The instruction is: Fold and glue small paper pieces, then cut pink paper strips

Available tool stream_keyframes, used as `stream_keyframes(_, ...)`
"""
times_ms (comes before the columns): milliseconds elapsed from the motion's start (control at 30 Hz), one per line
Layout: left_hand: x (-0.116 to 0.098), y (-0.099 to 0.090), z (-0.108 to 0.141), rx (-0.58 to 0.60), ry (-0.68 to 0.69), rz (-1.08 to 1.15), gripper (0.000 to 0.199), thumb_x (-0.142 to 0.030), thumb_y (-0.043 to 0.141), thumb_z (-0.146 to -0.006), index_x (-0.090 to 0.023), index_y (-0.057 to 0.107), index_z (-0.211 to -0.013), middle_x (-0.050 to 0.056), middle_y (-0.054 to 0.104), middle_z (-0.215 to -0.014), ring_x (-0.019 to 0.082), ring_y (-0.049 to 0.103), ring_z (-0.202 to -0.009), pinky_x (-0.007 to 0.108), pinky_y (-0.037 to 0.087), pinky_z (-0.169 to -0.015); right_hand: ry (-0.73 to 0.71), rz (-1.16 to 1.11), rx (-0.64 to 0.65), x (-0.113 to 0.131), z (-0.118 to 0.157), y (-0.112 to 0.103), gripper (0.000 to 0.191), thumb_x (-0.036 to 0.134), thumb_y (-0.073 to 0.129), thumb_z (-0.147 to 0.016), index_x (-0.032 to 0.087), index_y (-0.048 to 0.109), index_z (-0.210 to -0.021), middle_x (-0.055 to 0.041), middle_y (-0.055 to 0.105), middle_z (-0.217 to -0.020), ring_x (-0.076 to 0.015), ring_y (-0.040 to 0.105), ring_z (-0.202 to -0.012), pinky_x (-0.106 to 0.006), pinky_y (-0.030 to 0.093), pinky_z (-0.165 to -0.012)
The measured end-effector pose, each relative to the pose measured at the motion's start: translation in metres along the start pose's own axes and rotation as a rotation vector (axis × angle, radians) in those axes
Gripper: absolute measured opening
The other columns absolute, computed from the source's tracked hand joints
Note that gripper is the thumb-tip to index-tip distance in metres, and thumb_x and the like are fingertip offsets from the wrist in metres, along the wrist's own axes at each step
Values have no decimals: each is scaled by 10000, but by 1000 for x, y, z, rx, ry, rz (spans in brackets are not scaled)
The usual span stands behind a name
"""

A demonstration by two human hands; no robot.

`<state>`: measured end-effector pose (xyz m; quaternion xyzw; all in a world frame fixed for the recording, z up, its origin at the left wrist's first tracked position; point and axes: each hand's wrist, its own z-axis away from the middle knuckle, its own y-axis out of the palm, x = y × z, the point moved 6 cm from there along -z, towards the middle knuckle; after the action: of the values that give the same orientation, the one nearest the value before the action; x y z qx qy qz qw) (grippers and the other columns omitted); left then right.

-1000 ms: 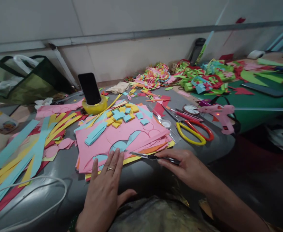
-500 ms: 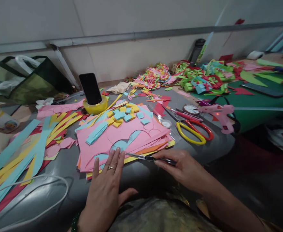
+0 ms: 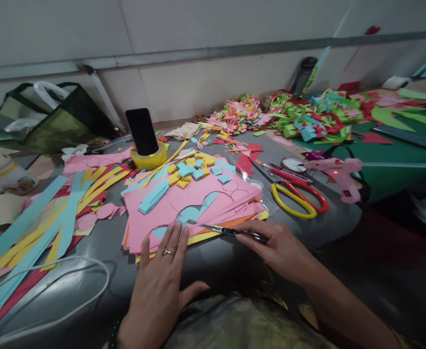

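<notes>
My left hand point(image 3: 162, 276) lies flat with spread fingers on the near edge of a stack of pink sheets point(image 3: 143, 225), a ring on one finger. Circular cut-outs in the top sheet show blue paper point(image 3: 188, 214) beneath. In my right hand point(image 3: 276, 245) is a slim, dark-handled tool with a metal blade point(image 3: 213, 228), gripped between thumb and fingers. Its tip points left over the stack, close to my left fingertips. Small blue and yellow folded pieces point(image 3: 191, 169) and a bundle of blue strips point(image 3: 153, 196) rest on the pink paper.
Scissors with yellow and red handles point(image 3: 294, 206) lie right of the stack, beside a pink glue gun point(image 3: 343, 174). A phone point(image 3: 142, 132) stands in a yellow holder point(image 3: 149, 157) behind. Coloured strips point(image 3: 67, 208) and a white cable point(image 3: 105, 276) are at the left.
The blade has risen slightly away from the near edge, over the pink paper. The paper stack has shifted a little to the right and up in view, with the surroundings also shifting right.
</notes>
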<state>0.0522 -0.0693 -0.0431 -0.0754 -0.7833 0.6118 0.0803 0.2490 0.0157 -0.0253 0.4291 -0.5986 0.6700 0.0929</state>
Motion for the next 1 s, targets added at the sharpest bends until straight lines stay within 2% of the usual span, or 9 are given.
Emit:
stream_keyframes(233, -1, -1, -2, -6, 10, 4, 804, -540, 564, -792, -131, 291, -1428, 120, 345, -1473, 282, 367, -1334, 547, 123, -1108, -5, 40, 3, 3, 4, -5, 222, 325, 560, -856, 229, 698, -1000, -41, 726, -991, -206, 671, -886, -306, 525, -765)
stream_keyframes(500, -1, -2, -1, -35, 22, -5, 822, -528, 596, -771, -129, 296, -1425, 118, 340, -1475, 258, 355, -1342, 498, 10, -1132, -12, 28, 59, 9, 3, -5, 205, 323, 560, -862, 224, 696, -978, -28, 731, -966, -196, 669, -884, -295, 516, -769)
stream_keyframes(633, -1, -1, -1, -47, 24, -9, 804, -499, 608, -770, -134, 307, -1420, 123, 352, -1470, 261, 366, -1336, 515, 45, -1128, -41, 32, 62, 13, 2, -2, 195, 303, 554, -866, 230, 695, -978, -28, 733, -945, -194, 672, -862, -290, 517, -751)
stream_keyframes(833, 0, 0, -2, 2, 11, 2, 789, -496, 591, -783, -145, 301, -1427, 134, 349, -1471, 280, 368, -1335, 546, 143, -1109, -58, 18, 49, 17, -2, 3, 188, 297, 562, -859, 234, 698, -972, -28, 737, -936, -195, 675, -856, -290, 522, -751)
stream_keyframes(1000, 8, -5, 7, -28, -24, 7, 866, -534, 569, -782, -170, 183, -1467, 144, 312, -1492, 301, 343, -1347, 571, 96, -1112, -42, 20, 54, 15, -4, 5, 194, 306, 561, -857, 239, 704, -968, -26, 739, -930, -201, 681, -847, -292, 530, -734)
